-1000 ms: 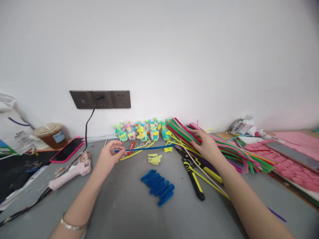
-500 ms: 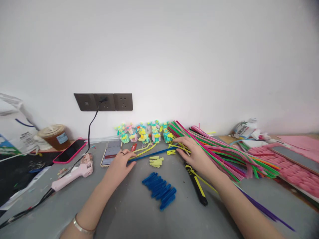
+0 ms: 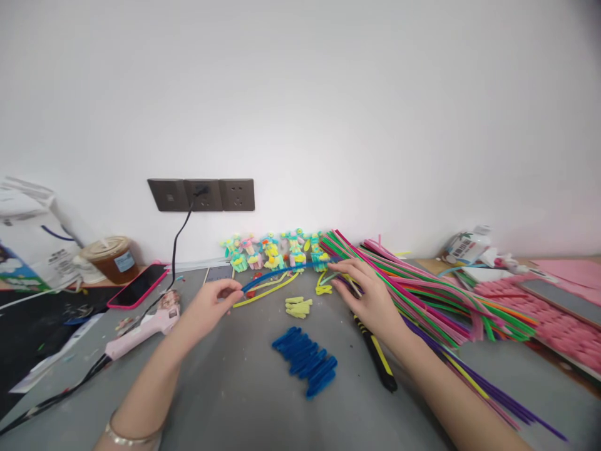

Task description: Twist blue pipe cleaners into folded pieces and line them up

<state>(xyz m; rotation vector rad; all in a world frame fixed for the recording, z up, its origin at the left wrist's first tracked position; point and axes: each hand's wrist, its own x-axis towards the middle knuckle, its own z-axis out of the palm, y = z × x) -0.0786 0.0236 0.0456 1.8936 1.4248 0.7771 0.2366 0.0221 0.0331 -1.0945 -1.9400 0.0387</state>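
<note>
Between my hands a long blue pipe cleaner [image 3: 277,273] arches above the grey table. My left hand [image 3: 213,304] pinches its left end. My right hand [image 3: 364,285] is closed at its other end, with light green and yellow stems also at the fingers. Beneath the blue stem lie yellow stems [image 3: 265,292]. A small pile of short pale yellow pieces [image 3: 298,307] sits in the middle, and a zigzag-folded blue piece [image 3: 306,361] lies nearer to me. A yellow loop [image 3: 323,287] rests left of my right fingertips.
Small colourful figures [image 3: 272,252] stand along the wall. Left: a pink glue gun [image 3: 141,332], a pink-cased phone [image 3: 137,287], a drink cup [image 3: 111,258]. Right: a black-and-yellow cutter [image 3: 377,356], a bundle of pipe cleaners [image 3: 422,288], pink woven material [image 3: 554,316].
The blue pipe cleaner has risen off the table and now bends in an arch. My left hand has moved slightly left. Yellow and purple stems now show more beneath my right forearm.
</note>
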